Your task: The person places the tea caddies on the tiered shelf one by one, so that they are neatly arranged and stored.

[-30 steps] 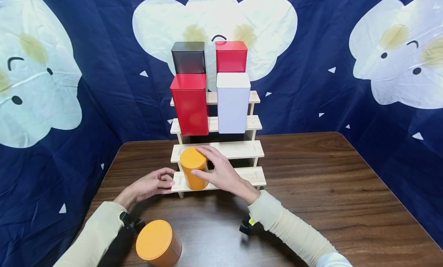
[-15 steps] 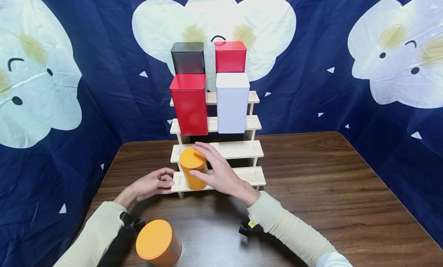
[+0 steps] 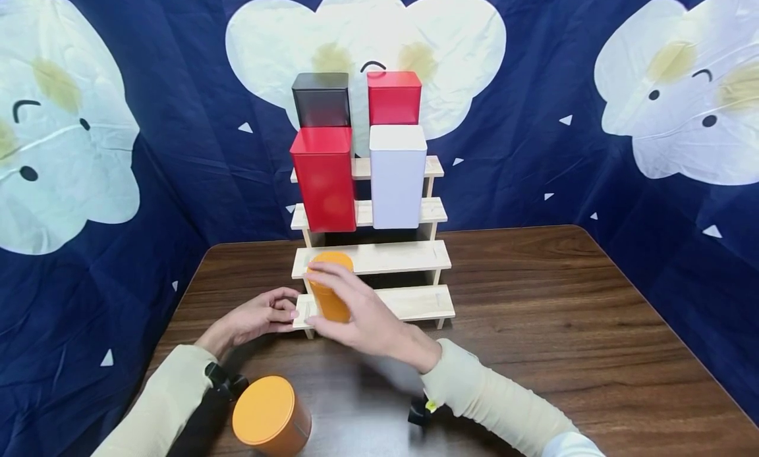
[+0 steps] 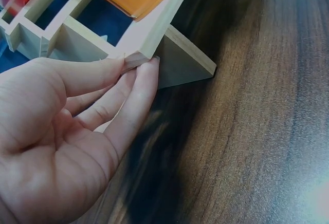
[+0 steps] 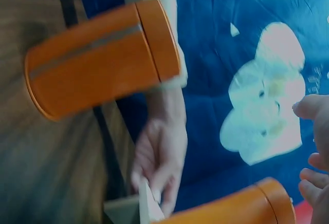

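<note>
An orange round canister [image 3: 333,304] stands upright at the left end of the lowest step of a light wooden tiered shelf [image 3: 409,302]. My right hand [image 3: 372,319] hovers in front of it with fingers spread and partly hides it. In the right wrist view, a gap shows between the right fingertips [image 5: 303,106] and this canister [image 5: 247,208]. My left hand [image 3: 256,319] pinches the lowest step's left front corner between thumb and fingers, plain in the left wrist view. A second orange canister [image 3: 269,414] stands on the table near my left forearm.
Higher steps carry a tall red tin [image 3: 325,180], a white tin [image 3: 398,177], a black tin [image 3: 322,100] and another red tin [image 3: 394,98]. The brown wooden table [image 3: 534,312] extends to the right. A blue cloud-printed cloth [image 3: 534,147] hangs behind.
My right hand has come off the canister, its fingers moving down and toward me. The canister stays on the lowest step. My left hand has not moved.
</note>
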Demonstrator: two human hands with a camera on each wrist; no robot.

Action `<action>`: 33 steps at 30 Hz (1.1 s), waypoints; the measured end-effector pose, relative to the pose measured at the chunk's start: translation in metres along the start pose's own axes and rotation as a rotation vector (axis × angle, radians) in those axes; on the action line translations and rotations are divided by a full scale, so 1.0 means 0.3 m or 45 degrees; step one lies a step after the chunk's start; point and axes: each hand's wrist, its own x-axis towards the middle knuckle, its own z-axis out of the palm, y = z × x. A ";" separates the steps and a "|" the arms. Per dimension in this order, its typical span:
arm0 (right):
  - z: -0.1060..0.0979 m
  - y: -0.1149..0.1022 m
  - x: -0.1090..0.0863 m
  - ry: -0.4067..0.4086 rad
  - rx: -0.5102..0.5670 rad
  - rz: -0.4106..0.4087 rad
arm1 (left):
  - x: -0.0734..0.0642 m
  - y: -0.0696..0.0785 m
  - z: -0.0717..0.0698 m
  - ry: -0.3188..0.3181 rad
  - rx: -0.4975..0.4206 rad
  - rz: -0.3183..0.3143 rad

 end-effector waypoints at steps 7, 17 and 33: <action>0.066 -0.054 -0.033 -0.214 0.041 -0.053 | -0.001 -0.008 -0.004 -0.021 -0.026 0.023; 0.112 -0.089 -0.077 -0.447 0.113 0.070 | 0.007 -0.019 -0.011 -0.039 0.059 0.048; 0.181 -0.121 -0.146 -0.758 0.118 0.087 | 0.003 -0.013 0.001 0.015 -0.008 0.015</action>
